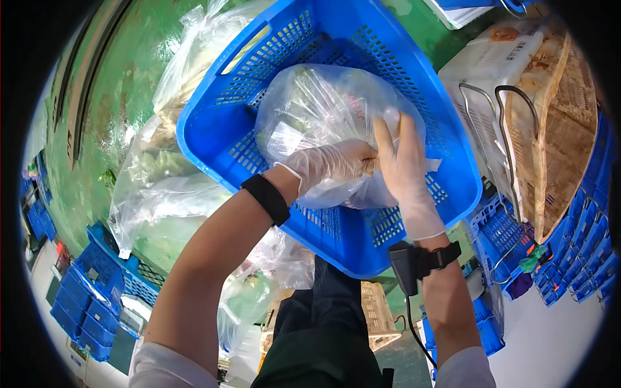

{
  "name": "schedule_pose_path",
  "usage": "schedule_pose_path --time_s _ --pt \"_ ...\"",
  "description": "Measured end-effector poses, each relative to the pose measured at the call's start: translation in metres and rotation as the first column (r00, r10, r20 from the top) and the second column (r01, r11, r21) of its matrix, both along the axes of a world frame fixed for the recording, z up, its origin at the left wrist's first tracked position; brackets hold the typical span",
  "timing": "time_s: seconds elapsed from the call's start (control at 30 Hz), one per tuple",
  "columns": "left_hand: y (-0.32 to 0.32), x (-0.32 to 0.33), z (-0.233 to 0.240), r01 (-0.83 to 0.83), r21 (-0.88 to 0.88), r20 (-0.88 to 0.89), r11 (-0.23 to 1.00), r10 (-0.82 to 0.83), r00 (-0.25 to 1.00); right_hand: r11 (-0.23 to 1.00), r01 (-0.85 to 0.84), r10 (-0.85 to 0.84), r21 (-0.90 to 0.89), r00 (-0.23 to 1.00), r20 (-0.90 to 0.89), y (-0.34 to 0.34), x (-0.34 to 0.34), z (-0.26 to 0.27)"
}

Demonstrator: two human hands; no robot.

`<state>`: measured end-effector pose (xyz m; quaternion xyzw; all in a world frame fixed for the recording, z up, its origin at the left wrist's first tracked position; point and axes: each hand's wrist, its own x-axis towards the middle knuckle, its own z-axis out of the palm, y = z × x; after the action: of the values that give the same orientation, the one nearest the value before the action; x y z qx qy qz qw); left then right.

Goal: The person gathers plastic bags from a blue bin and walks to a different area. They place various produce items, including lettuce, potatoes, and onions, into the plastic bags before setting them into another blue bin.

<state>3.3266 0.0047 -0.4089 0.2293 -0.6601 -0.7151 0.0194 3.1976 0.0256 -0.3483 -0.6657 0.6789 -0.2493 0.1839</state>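
A large clear plastic bag point(310, 102) with pale green contents, probably leafy vegetables, lies in a blue perforated plastic basket point(199, 126). Red writing marks the bag, and a white label point(285, 138) shows at its left. My left hand point(335, 160), in a thin translucent glove, is closed on bunched plastic at the near side of the bag. My right hand point(402, 160), gloved too, lies against the bag's right side with its visible fingers stretched and apart. Its thumb is hidden. The left fingertips meet the right palm.
More filled clear bags point(170, 194) lie left of the basket on the wet green floor point(111, 97). On the right stands a stained whitish crate point(504, 63) with wire handles. Stacked blue crates point(87, 300) stand lower left, others point(582, 252) far right. A cable point(412, 320) hangs from my right wrist.
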Motion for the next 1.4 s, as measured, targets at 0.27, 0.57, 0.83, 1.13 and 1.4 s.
schedule_pose_path --time_s 0.27,0.57,0.83,1.13,1.4 --pt "0.016 -0.024 0.006 -0.546 0.197 0.534 0.814 0.378 0.756 0.967 0.011 -0.013 0.253 1.0 0.007 0.073 -0.013 -0.01" --pt "0.035 -0.011 0.018 -0.341 -0.367 0.326 0.865 0.463 0.824 0.922 -0.136 0.194 0.362 0.972 -0.13 0.045 -0.022 -0.01" --pt "0.042 0.001 -0.002 -0.437 -0.483 0.286 0.759 0.608 0.741 0.674 -0.159 -0.044 0.721 0.966 0.254 0.024 -0.029 -0.038" --pt "0.043 0.003 -0.007 -0.336 -0.581 0.168 0.741 0.513 0.842 0.038 -0.421 -0.912 0.906 0.356 0.203 0.005 -0.023 -0.036" --pt "0.026 -0.012 0.006 0.1 -0.678 0.402 0.728 0.253 0.88 0.897 0.17 0.005 0.408 0.919 -0.394 0.024 -0.022 -0.034"
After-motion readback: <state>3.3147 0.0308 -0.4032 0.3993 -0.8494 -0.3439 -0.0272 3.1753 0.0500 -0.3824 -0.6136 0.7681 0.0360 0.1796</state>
